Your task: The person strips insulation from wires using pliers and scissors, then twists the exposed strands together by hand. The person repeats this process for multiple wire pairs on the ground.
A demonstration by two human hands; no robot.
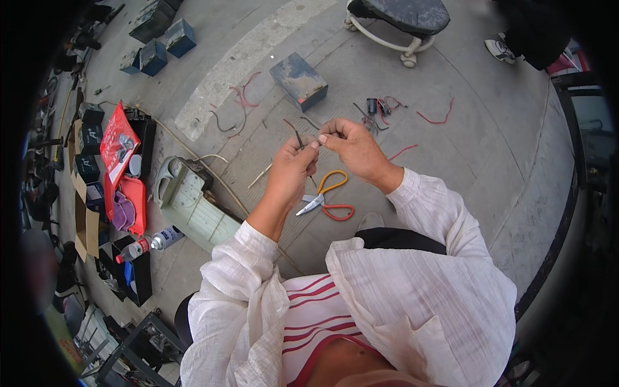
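Observation:
Held up in front of my chest, my left hand [289, 169] and my right hand [362, 149] meet at their fingertips. A thin dark wire [297, 135] sticks up out of my left hand's closed fingers. My right thumb and forefinger are pinched at the same spot, with another dark wire end [308, 121] showing beside them. The point where the wires meet is mostly hidden by my fingers. On the ground below lie scissors [313, 203] with one yellow-orange and one red handle loop. Just beyond my hands stands a dark blue block-shaped battery [300, 76].
Wire scraps, such as a red wire [442, 119], lie around the battery. To the left are a pale plastic housing [193, 201], a red bag [118, 143], a spray can [166, 238] and a plastic bottle [135, 249]. A wheeled stool [412, 18] and another person's shoe [500, 50] are farther off.

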